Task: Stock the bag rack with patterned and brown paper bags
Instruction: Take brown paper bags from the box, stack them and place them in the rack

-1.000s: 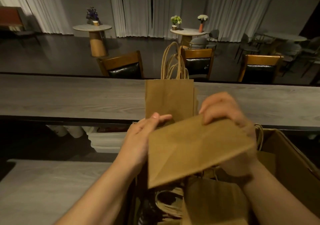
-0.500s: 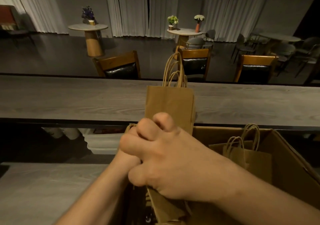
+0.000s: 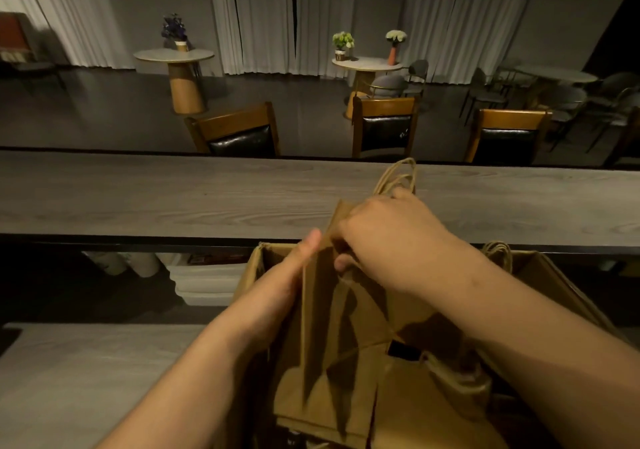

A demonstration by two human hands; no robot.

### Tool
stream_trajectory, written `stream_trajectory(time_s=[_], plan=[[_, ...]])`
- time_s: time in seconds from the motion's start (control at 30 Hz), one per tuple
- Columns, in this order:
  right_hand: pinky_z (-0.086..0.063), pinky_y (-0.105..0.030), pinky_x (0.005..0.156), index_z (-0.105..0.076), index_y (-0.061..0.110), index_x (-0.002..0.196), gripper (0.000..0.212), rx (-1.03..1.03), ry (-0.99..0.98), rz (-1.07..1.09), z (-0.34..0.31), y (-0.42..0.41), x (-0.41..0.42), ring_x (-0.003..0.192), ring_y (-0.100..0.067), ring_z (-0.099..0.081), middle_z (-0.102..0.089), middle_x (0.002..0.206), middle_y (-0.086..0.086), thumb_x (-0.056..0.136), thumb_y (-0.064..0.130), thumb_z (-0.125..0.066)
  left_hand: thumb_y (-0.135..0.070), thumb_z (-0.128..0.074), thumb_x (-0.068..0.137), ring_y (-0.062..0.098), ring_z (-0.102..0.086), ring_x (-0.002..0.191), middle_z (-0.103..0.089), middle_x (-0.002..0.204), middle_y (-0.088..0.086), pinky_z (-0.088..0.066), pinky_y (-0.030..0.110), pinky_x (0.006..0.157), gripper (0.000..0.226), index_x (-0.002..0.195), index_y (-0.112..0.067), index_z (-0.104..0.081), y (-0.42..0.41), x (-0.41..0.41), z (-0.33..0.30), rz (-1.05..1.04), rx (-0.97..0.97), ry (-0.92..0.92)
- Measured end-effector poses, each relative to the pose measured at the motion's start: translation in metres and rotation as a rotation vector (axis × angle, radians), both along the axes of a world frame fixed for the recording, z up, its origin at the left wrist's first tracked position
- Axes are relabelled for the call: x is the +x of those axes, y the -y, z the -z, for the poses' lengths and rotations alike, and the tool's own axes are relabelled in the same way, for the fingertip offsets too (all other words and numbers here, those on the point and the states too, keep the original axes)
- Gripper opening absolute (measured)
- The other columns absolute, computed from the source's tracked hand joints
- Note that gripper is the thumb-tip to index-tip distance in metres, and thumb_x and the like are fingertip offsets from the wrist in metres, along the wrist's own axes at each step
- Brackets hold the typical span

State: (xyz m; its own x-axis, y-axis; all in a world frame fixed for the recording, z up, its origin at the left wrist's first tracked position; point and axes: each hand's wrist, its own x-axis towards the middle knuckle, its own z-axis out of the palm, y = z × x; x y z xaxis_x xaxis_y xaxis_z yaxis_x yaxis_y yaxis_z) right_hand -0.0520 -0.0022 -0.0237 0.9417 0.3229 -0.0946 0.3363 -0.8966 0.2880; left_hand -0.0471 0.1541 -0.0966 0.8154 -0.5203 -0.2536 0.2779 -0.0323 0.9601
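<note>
Brown paper bag [image 3: 346, 327] stands over the cardboard box [image 3: 571, 296], its top pinched by the right hand [image 3: 388, 237] at twelve o'clock, the left hand [image 3: 291, 275] gripping its nine o'clock edge.

My right hand [image 3: 391, 237] hides the brown bag [image 3: 346, 327] top; the cardboard box [image 3: 568, 293] runs off frame.

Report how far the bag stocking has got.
Done: nothing visibly stocked; no rack is in view. In hand: both hands, left and right, grip one brown paper bag above the cardboard box. Left: more brown bags remain in the box.
</note>
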Motion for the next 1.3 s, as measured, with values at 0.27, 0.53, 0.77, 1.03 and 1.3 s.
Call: stream_trajectory(time_s=[0.27,0.53,0.77,1.03,1.3], plan=[[-0.038,-0.052,0.093,-0.056,0.025,0.128,0.068,0.155,0.602,0.128,0.039,0.003,-0.009,0.117,-0.036,-0.043,-0.051,0.127,-0.012,0.077,0.067,-0.074,0.007,-0.045,0.081,0.028,-0.050,0.081,-0.050,0.090,0.014,-0.045,0.036,0.072,0.021,0.071,-0.008,-0.055,-0.009,0.003,0.005,-0.100,0.073,-0.091],[-0.057,-0.039,0.095,-0.050,0.024,0.146,0.061,1.637,-0.067,0.694,0.064,0.023,-0.009,0.111,-0.014,-0.067,-0.068,0.127,0.004,0.092,0.040,-0.076,0.016,-0.045,0.086,0.029,-0.061,0.074,-0.062,0.089,0.018,-0.049,0.034,0.067,0.031,0.094,-0.005,-0.066,-0.019,-0.010,-0.003,-0.179,-0.052,-0.080],[-0.056,-0.043,0.097,-0.052,0.038,0.134,0.034,1.445,-0.222,0.569,0.054,0.038,-0.009,0.112,-0.013,-0.065,-0.067,0.125,0.010,0.104,0.028,-0.062,-0.010,-0.065,0.097,0.005,-0.072,0.101,-0.073,0.113,-0.018,-0.058,0.031,0.088,0.063,0.149,-0.041,-0.045,-0.011,-0.019,-0.001,-0.246,0.022,0.151],[-0.050,-0.016,0.074,-0.046,0.044,0.131,0.047,1.408,0.043,0.430,0.041,0.019,-0.026,0.095,0.009,-0.063,-0.065,0.107,0.024,0.097,0.021,-0.071,-0.040,-0.077,0.086,0.010,-0.034,0.138,-0.023,0.150,-0.021,-0.040,0.047,0.115,0.099,0.152,-0.058,-0.005,-0.003,-0.019,-0.003,-0.422,0.351,0.447],[-0.047,-0.016,0.104,-0.034,0.052,0.148,0.072,0.986,-0.185,0.085,0.031,-0.014,-0.044,0.121,0.014,-0.049,-0.045,0.140,0.028,0.093,0.027,-0.072,-0.050,-0.066,0.093,0.014,-0.072,0.110,-0.077,0.113,-0.006,-0.052,0.048,0.106,0.031,0.118,-0.032,-0.068,0.004,-0.021,-0.006,-0.525,-0.113,0.198]])
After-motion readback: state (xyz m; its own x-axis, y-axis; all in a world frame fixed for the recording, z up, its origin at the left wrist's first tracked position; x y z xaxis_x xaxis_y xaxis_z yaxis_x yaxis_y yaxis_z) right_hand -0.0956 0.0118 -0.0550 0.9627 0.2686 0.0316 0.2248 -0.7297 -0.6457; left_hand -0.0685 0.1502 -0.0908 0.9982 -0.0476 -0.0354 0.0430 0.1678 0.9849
